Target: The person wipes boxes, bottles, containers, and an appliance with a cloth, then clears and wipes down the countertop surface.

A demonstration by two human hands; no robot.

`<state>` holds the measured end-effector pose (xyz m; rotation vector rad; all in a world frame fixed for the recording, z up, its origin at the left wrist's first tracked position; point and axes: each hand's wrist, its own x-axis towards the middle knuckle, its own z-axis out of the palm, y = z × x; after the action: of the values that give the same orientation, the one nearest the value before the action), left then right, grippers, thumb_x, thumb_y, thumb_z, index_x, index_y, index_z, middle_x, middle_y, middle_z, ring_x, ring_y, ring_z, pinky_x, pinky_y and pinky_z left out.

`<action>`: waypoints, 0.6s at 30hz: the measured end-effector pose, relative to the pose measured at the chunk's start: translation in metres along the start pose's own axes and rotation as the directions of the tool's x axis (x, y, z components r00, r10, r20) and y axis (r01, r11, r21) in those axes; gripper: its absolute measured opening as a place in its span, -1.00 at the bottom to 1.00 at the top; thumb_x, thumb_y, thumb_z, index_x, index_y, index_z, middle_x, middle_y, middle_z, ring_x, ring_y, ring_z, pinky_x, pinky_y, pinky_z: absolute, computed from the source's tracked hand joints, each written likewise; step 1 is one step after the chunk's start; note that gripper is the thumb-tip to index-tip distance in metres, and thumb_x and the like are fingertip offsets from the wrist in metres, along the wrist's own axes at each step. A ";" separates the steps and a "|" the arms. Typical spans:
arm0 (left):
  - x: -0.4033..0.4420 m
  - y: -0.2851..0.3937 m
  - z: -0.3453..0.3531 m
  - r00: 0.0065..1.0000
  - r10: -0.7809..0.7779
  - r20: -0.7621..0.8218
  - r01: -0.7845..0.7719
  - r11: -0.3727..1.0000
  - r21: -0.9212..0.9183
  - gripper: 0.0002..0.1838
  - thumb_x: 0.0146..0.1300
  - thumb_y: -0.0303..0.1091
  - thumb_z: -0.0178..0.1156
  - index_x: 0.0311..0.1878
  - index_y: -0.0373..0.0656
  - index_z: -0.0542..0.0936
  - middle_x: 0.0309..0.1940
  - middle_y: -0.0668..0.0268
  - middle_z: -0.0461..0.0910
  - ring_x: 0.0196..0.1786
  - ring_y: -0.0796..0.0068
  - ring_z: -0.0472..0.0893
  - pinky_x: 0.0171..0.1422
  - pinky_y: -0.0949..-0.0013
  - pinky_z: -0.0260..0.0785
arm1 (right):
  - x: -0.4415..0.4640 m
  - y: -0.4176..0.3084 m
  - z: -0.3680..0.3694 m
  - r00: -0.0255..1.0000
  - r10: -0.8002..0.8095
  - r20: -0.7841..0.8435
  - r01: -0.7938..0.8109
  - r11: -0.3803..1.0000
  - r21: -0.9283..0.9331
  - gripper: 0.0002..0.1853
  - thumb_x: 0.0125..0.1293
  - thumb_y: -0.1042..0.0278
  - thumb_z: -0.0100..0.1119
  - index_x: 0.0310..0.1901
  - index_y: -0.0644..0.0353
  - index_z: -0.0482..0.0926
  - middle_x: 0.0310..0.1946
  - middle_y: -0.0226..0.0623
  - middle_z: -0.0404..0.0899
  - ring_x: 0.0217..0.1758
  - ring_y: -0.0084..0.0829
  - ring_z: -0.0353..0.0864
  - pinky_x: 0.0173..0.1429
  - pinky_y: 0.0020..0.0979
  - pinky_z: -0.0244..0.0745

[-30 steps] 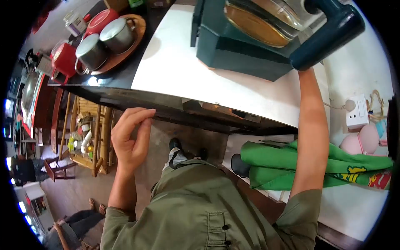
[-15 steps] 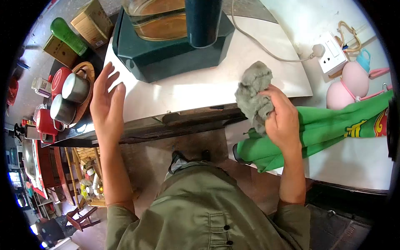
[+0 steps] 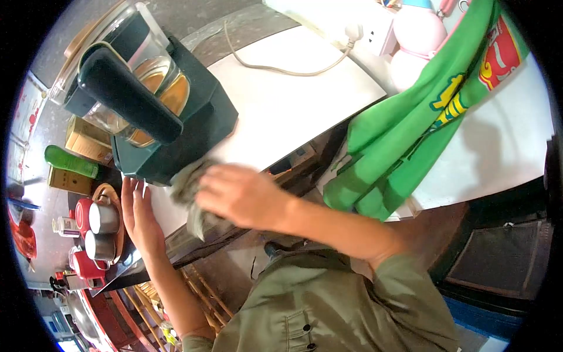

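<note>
My right hand is closed on a crumpled grey cloth, slightly blurred, at the front edge of the white tabletop. Just behind the cloth stands a dark green appliance with a clear jug and a thick dark handle. My left hand has its fingers apart and holds nothing; its fingertips are at the front left corner of the appliance base, and whether they touch it cannot be made out.
Metal mugs and red mugs stand by a round wooden tray at the left. A green bottle lies beyond. A cable runs to the wall socket. A green cloth hangs at the right.
The view has turned and shifted. My right hand, with the grey cloth, has moved left across the tabletop to the appliance, closer to my left hand. The cloth was out of sight in the earliest frame.
</note>
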<state>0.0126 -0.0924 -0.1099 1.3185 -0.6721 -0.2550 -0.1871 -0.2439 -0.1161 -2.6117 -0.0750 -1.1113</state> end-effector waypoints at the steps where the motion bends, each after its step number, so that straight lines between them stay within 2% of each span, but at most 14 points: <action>1: -0.002 0.002 0.003 1.000 0.002 0.002 -0.002 1.000 0.010 -0.46 0.52 -0.34 -0.04 0.46 -0.39 0.20 0.41 0.01 0.27 0.46 0.21 0.29 0.54 0.20 0.11 | -0.008 0.016 -0.018 0.999 0.033 -0.005 -0.033 0.999 -0.018 -0.91 0.21 0.38 0.14 -0.27 0.14 0.58 -0.24 -0.20 0.63 -0.06 -0.25 0.65 0.07 -0.27 0.59; 2: -0.004 0.004 0.005 1.000 0.009 -0.003 -0.009 1.000 0.019 -0.46 0.52 -0.33 -0.04 0.47 -0.39 0.20 0.40 0.01 0.28 0.46 0.21 0.28 0.54 0.20 0.11 | -0.019 0.031 -0.043 0.993 0.114 0.027 -0.107 0.978 -0.180 -0.89 0.19 0.40 0.17 -0.26 0.16 0.60 -0.24 -0.20 0.64 -0.08 -0.22 0.67 0.06 -0.23 0.61; 3: -0.004 0.002 0.004 1.000 0.013 -0.012 -0.013 1.000 0.012 -0.46 0.52 -0.33 -0.04 0.47 -0.39 0.20 0.40 0.01 0.28 0.46 0.21 0.28 0.54 0.20 0.11 | -0.031 0.046 -0.075 0.976 0.215 0.009 -0.209 0.958 -0.195 -0.85 0.15 0.51 0.14 -0.24 0.20 0.63 -0.17 -0.15 0.68 -0.08 -0.19 0.69 0.08 -0.22 0.62; 4: -0.004 0.000 0.002 1.000 0.015 -0.005 -0.015 1.000 0.004 -0.46 0.53 -0.32 -0.03 0.46 -0.39 0.21 0.39 0.02 0.30 0.45 0.22 0.29 0.54 0.20 0.11 | -0.044 0.065 -0.097 0.940 0.333 -0.080 -0.342 0.900 -0.271 -0.75 0.10 0.60 0.08 -0.17 0.29 0.65 -0.10 -0.04 0.68 -0.04 -0.12 0.69 0.11 -0.22 0.60; 5: -0.002 -0.001 0.001 1.000 0.020 0.005 -0.020 1.000 -0.003 -0.46 0.53 -0.31 -0.03 0.45 -0.39 0.22 0.37 0.02 0.32 0.44 0.22 0.30 0.54 0.21 0.11 | -0.051 0.079 -0.122 0.856 0.502 -0.126 -0.513 0.790 -0.335 -0.67 0.07 0.65 0.01 -0.12 0.38 0.64 -0.09 0.04 0.67 -0.04 -0.03 0.67 0.13 -0.20 0.58; 6: -0.001 0.000 0.002 1.000 0.027 0.001 -0.027 1.000 -0.008 -0.46 0.53 -0.31 -0.03 0.45 -0.39 0.22 0.37 0.02 0.32 0.44 0.22 0.30 0.54 0.21 0.11 | -0.059 0.094 -0.144 0.790 0.585 -0.184 -0.602 0.681 -0.417 -0.69 0.13 0.65 -0.02 -0.11 0.42 0.62 -0.12 0.06 0.66 -0.03 0.06 0.65 0.17 -0.17 0.54; 8: 0.000 0.003 0.004 1.000 -0.028 -0.002 0.028 0.998 -0.058 -0.46 0.54 -0.24 -0.01 0.44 -0.37 0.24 0.36 0.08 0.35 0.40 0.25 0.35 0.51 0.21 0.13 | -0.069 0.116 -0.168 0.631 0.702 -0.329 -0.763 0.487 -0.425 -0.68 0.21 0.62 -0.07 -0.05 0.40 0.61 -0.05 0.09 0.63 0.03 0.08 0.61 0.21 -0.14 0.50; 9: 0.005 0.005 0.003 1.000 -0.024 0.003 0.024 0.998 -0.053 -0.46 0.54 -0.24 -0.01 0.44 -0.37 0.24 0.36 0.08 0.35 0.40 0.25 0.35 0.51 0.21 0.13 | -0.069 0.120 -0.170 0.628 0.703 -0.334 -0.767 0.486 -0.418 -0.68 0.21 0.62 -0.07 -0.05 0.40 0.61 -0.05 0.09 0.63 0.03 0.08 0.61 0.21 -0.14 0.50; 11: 0.024 0.008 -0.002 0.982 -0.165 0.095 0.182 0.958 -0.223 -0.46 0.54 -0.13 -0.01 0.39 -0.33 0.32 0.30 0.16 0.42 0.33 0.30 0.41 0.47 0.22 0.17 | -0.063 0.126 -0.174 0.472 0.813 -0.341 -0.861 0.342 -0.376 -0.65 0.32 0.48 -0.09 0.06 0.39 0.57 0.07 0.14 0.56 0.13 0.10 0.55 0.28 -0.11 0.44; 12: 0.036 0.010 -0.004 0.983 -0.156 0.095 0.173 0.960 -0.220 -0.46 0.54 -0.13 -0.01 0.39 -0.33 0.32 0.30 0.16 0.42 0.33 0.30 0.41 0.47 0.22 0.17 | -0.061 0.132 -0.172 0.474 0.810 -0.345 -0.862 0.347 -0.369 -0.65 0.32 0.48 -0.09 0.06 0.39 0.57 0.07 0.14 0.56 0.13 0.10 0.55 0.28 -0.11 0.44; 14: 0.058 0.011 -0.005 0.965 -0.220 0.145 0.257 0.904 -0.340 -0.48 0.54 -0.05 -0.04 0.33 -0.28 0.39 0.21 0.22 0.51 0.27 0.33 0.45 0.43 0.25 0.18 | -0.060 0.147 -0.162 0.568 0.759 -0.319 -0.785 0.383 -0.487 -0.57 0.36 0.33 -0.13 0.15 0.39 0.52 0.18 0.19 0.47 0.23 0.12 0.46 0.34 -0.09 0.37; 15: 0.067 0.012 -0.001 0.972 -0.221 0.084 0.236 0.917 -0.321 -0.46 0.51 0.03 0.00 0.28 -0.24 0.44 0.14 0.23 0.56 0.21 0.32 0.50 0.39 0.26 0.24 | -0.060 0.155 -0.159 0.598 0.746 -0.292 -0.757 0.407 -0.510 -0.49 0.39 0.16 -0.12 0.17 0.40 0.51 0.21 0.21 0.44 0.26 0.14 0.43 0.37 -0.10 0.33; 16: 0.073 0.018 0.005 0.973 -0.217 0.081 0.232 0.919 -0.319 -0.46 0.51 0.03 0.00 0.28 -0.24 0.44 0.14 0.23 0.56 0.21 0.32 0.50 0.39 0.26 0.24 | -0.059 0.157 -0.160 0.600 0.745 -0.292 -0.758 0.411 -0.506 -0.49 0.39 0.16 -0.12 0.17 0.40 0.51 0.21 0.21 0.44 0.26 0.14 0.43 0.37 -0.10 0.33; 18: 0.084 0.033 0.013 0.914 -0.383 0.134 0.402 0.808 -0.432 -0.41 0.44 0.10 0.07 0.25 -0.24 0.46 0.13 0.23 0.57 0.15 0.29 0.55 0.32 0.24 0.33 | -0.055 0.160 -0.158 0.593 0.775 -0.218 -0.759 0.448 -0.472 -0.38 0.40 -0.06 -0.07 0.27 0.32 0.45 0.30 0.22 0.32 0.45 0.09 0.22 0.47 -0.08 0.22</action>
<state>0.0650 -0.1395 -0.0516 0.9871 -0.3307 -0.7363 -0.3094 -0.4394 -0.0919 -2.5229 1.4852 -0.7731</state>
